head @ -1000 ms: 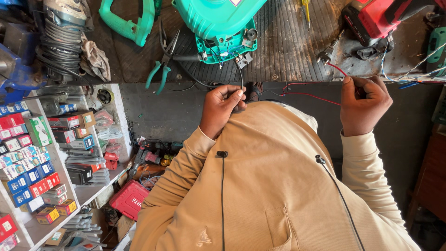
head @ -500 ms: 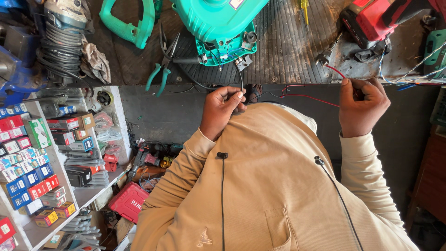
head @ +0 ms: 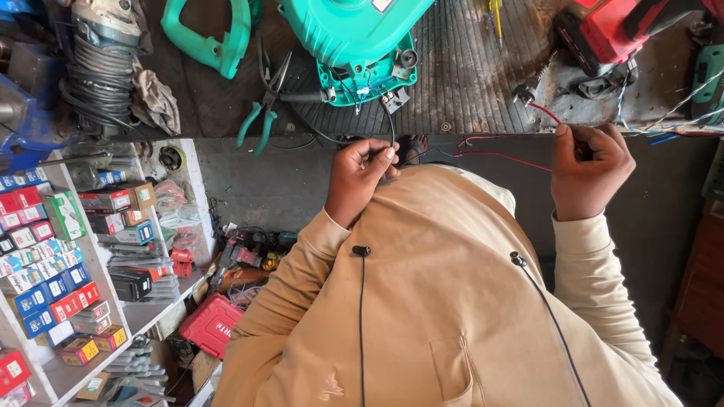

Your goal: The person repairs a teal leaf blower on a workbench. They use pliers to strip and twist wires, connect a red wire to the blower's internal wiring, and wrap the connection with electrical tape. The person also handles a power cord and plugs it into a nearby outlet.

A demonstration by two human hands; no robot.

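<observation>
My left hand is held at my chest, in front of a tan sweatshirt. Its fingertips pinch a thin black wire that runs up to the open underside of a teal power tool on the ribbed bench mat. My right hand is closed around a red wire. One strand of it leads up to a small black fitting on the bench, and another trails left toward my other hand. The two hands are apart, both just below the bench edge.
Teal-handled pliers and a green handle lie left of the tool. A red power tool sits at the top right, an angle grinder with coiled cable at the top left. Shelves of small boxes and a red case stand lower left.
Almost nothing differs. My right hand has shifted very slightly with the red wire; my left hand keeps its pinch on the black wire.
</observation>
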